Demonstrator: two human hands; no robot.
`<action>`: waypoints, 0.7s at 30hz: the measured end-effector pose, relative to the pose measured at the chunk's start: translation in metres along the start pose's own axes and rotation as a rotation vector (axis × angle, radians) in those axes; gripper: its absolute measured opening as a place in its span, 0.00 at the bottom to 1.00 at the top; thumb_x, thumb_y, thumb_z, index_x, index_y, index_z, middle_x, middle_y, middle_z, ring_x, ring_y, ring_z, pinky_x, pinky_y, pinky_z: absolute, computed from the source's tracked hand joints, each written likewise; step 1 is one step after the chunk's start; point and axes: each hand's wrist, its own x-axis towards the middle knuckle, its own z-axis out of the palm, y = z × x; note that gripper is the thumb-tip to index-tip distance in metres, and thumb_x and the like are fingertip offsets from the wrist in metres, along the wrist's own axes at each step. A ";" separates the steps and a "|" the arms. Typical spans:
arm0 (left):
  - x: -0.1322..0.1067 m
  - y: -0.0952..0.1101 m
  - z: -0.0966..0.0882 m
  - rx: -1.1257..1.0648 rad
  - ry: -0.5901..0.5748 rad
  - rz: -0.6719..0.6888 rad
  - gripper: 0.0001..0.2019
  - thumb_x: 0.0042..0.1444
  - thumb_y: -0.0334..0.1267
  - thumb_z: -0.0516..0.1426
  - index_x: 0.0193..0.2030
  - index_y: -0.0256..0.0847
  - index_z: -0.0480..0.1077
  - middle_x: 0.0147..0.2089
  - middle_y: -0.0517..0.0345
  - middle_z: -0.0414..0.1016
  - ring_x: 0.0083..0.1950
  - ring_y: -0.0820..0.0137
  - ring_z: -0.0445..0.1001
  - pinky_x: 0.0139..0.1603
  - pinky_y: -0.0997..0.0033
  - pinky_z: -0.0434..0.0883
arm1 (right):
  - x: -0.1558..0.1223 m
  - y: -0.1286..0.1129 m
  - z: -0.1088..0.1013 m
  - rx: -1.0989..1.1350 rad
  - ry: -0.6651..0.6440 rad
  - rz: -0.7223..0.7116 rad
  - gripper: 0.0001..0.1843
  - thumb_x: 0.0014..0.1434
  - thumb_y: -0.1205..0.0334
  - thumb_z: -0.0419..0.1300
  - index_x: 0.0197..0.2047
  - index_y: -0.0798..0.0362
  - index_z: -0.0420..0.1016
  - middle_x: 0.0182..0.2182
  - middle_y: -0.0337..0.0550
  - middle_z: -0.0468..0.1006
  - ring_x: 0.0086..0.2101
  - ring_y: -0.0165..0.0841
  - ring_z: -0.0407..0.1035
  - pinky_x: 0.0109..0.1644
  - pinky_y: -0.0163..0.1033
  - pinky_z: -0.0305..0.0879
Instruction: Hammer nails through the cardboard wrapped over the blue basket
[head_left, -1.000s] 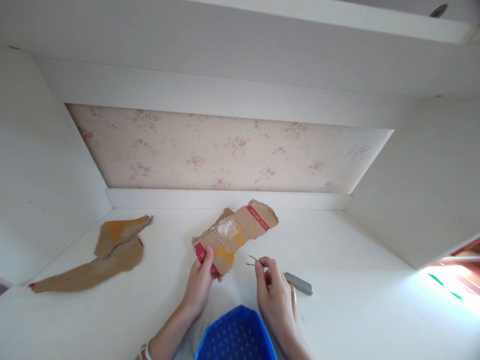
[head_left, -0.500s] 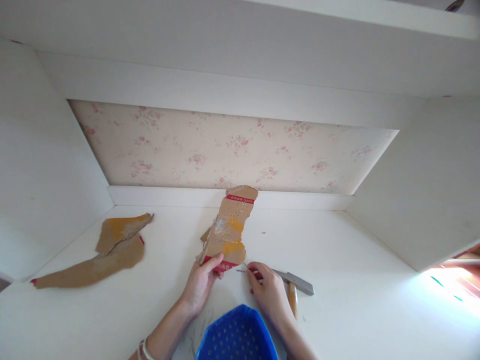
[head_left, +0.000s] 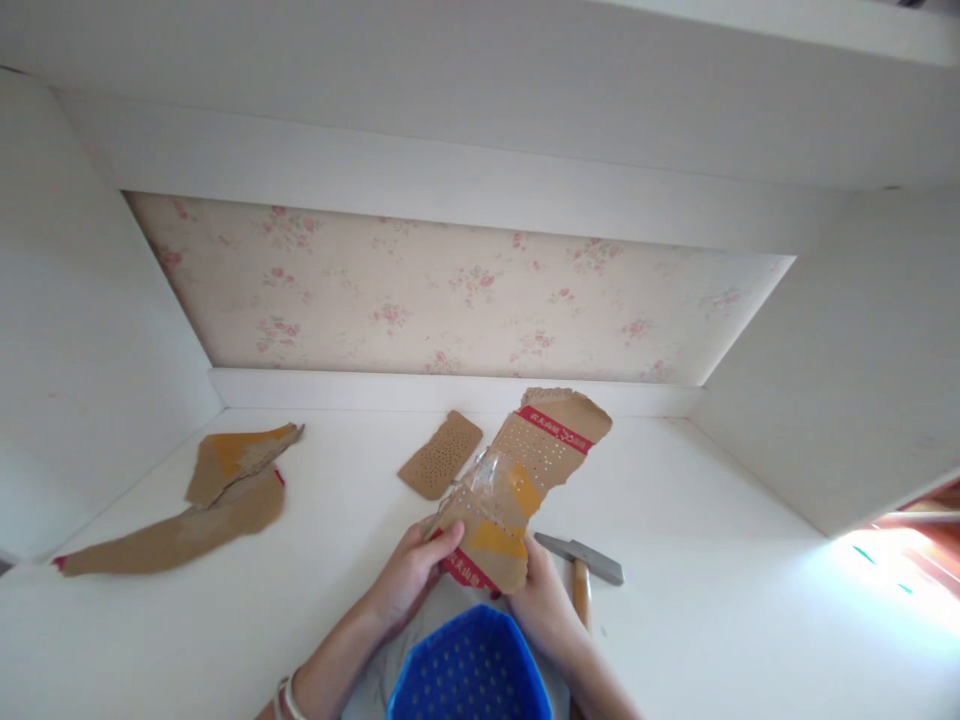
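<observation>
My left hand is closed on a long torn piece of cardboard, its thumb on the front face. Rows of small holes, red printed bands, orange patches and clear tape show on that piece, which tilts up to the right. At its lower right edge, my right hand has its fingers hidden behind the cardboard. Beside the right hand lies a hammer with a grey head and wooden handle. A blue basket with a dotted inside stands between my forearms.
A smaller hole-punched cardboard piece lies behind the left hand. Torn cardboard scraps lie at the left. White boards enclose the white surface at the sides and above, with a flowered back panel behind.
The long cardboard has swung and shifted right, uncovering the smaller perforated piece. My right hand, which pinched a thin nail-like piece, has moved behind the cardboard's edge.
</observation>
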 end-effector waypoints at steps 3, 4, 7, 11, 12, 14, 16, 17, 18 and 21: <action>-0.001 0.002 0.001 0.030 -0.028 -0.035 0.21 0.54 0.47 0.67 0.50 0.34 0.79 0.46 0.42 0.83 0.48 0.52 0.80 0.53 0.57 0.73 | -0.001 -0.002 0.000 0.008 -0.046 -0.056 0.09 0.57 0.64 0.63 0.42 0.49 0.81 0.39 0.45 0.86 0.39 0.41 0.79 0.46 0.45 0.76; -0.001 0.004 0.001 0.046 -0.045 -0.041 0.21 0.53 0.46 0.67 0.50 0.34 0.79 0.46 0.42 0.83 0.48 0.52 0.81 0.54 0.56 0.72 | -0.002 -0.003 -0.001 0.004 -0.044 -0.075 0.11 0.56 0.62 0.65 0.44 0.49 0.81 0.42 0.48 0.85 0.41 0.44 0.79 0.49 0.47 0.76; -0.003 0.009 0.004 0.099 -0.066 -0.049 0.22 0.52 0.46 0.68 0.49 0.33 0.79 0.45 0.43 0.83 0.46 0.52 0.81 0.54 0.56 0.72 | -0.003 -0.005 -0.003 -0.035 0.003 -0.116 0.19 0.51 0.55 0.69 0.47 0.50 0.81 0.45 0.54 0.85 0.46 0.50 0.78 0.51 0.52 0.75; -0.004 0.011 0.007 0.142 -0.069 -0.071 0.23 0.52 0.48 0.68 0.49 0.34 0.79 0.44 0.43 0.83 0.45 0.53 0.81 0.53 0.57 0.73 | -0.003 -0.005 -0.005 -0.113 0.025 -0.145 0.16 0.55 0.53 0.66 0.45 0.49 0.83 0.45 0.54 0.85 0.45 0.50 0.78 0.51 0.53 0.75; -0.004 0.010 0.007 0.142 -0.067 -0.071 0.22 0.52 0.48 0.67 0.49 0.34 0.79 0.44 0.43 0.83 0.45 0.53 0.81 0.53 0.57 0.73 | -0.003 -0.005 -0.005 -0.130 0.029 -0.150 0.15 0.56 0.53 0.65 0.45 0.49 0.83 0.45 0.53 0.85 0.46 0.50 0.78 0.51 0.52 0.75; -0.003 0.006 0.005 0.140 -0.056 -0.060 0.21 0.53 0.47 0.67 0.49 0.35 0.79 0.45 0.43 0.83 0.45 0.53 0.81 0.53 0.57 0.73 | -0.004 -0.005 -0.006 -0.156 0.039 -0.160 0.15 0.57 0.54 0.64 0.46 0.49 0.82 0.46 0.53 0.84 0.47 0.50 0.78 0.51 0.51 0.75; -0.002 0.001 0.002 0.148 -0.039 -0.035 0.20 0.53 0.46 0.66 0.49 0.35 0.80 0.44 0.44 0.83 0.43 0.54 0.82 0.52 0.57 0.73 | -0.004 -0.004 -0.006 -0.177 0.043 -0.171 0.14 0.58 0.55 0.63 0.46 0.49 0.83 0.45 0.53 0.85 0.45 0.49 0.79 0.48 0.49 0.76; -0.001 -0.001 0.001 0.159 -0.033 -0.024 0.19 0.54 0.46 0.66 0.48 0.35 0.80 0.43 0.44 0.83 0.43 0.55 0.82 0.52 0.57 0.73 | -0.003 -0.003 -0.006 -0.188 0.046 -0.176 0.14 0.59 0.55 0.62 0.45 0.49 0.83 0.44 0.52 0.85 0.44 0.48 0.80 0.46 0.47 0.77; 0.000 -0.003 0.000 0.172 -0.030 -0.015 0.19 0.54 0.45 0.66 0.48 0.35 0.80 0.43 0.45 0.83 0.42 0.55 0.82 0.51 0.57 0.73 | -0.003 -0.002 -0.006 -0.200 0.053 -0.182 0.13 0.60 0.56 0.61 0.45 0.49 0.83 0.43 0.52 0.86 0.42 0.47 0.80 0.45 0.46 0.77; 0.002 -0.006 -0.002 0.205 -0.019 -0.007 0.20 0.53 0.47 0.66 0.47 0.34 0.80 0.41 0.45 0.84 0.40 0.55 0.82 0.49 0.58 0.74 | -0.001 0.000 -0.006 -0.236 0.085 -0.211 0.14 0.60 0.54 0.60 0.41 0.49 0.84 0.39 0.52 0.87 0.39 0.47 0.81 0.42 0.46 0.78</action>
